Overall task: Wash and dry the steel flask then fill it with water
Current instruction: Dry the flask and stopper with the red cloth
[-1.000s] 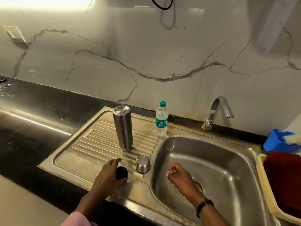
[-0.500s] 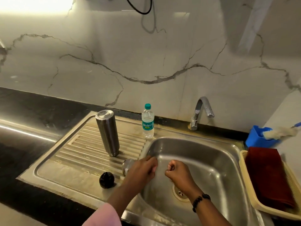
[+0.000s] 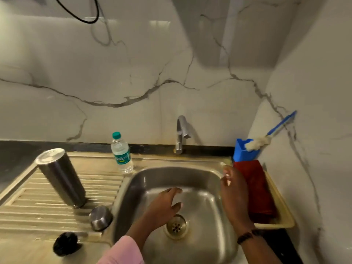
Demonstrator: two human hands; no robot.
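The steel flask [image 3: 61, 177] stands on the ribbed drainboard [image 3: 28, 210] at the left. Its steel cup lid [image 3: 100, 218] sits upside down near the basin edge, and a black stopper [image 3: 65, 243] lies in front of it. My left hand [image 3: 163, 206] hovers over the sink basin [image 3: 200, 248] with fingers spread, holding nothing. My right hand [image 3: 233, 193] is at the basin's right rim beside a red cloth [image 3: 259, 189], fingers loosely bent and empty. The tap [image 3: 182, 133] stands behind the basin; no water runs.
A plastic water bottle [image 3: 122, 154] with a green cap stands behind the basin's left corner. The red cloth lies in a beige tray [image 3: 283, 216] at the right. A blue holder [image 3: 242, 152] with a bottle brush [image 3: 266, 138] stands against the right wall. Dark countertop at far left.
My left hand let go of the black stopper and moved right over the basin. My right hand moved from mid-basin to the right rim by the red cloth. The view panned right.
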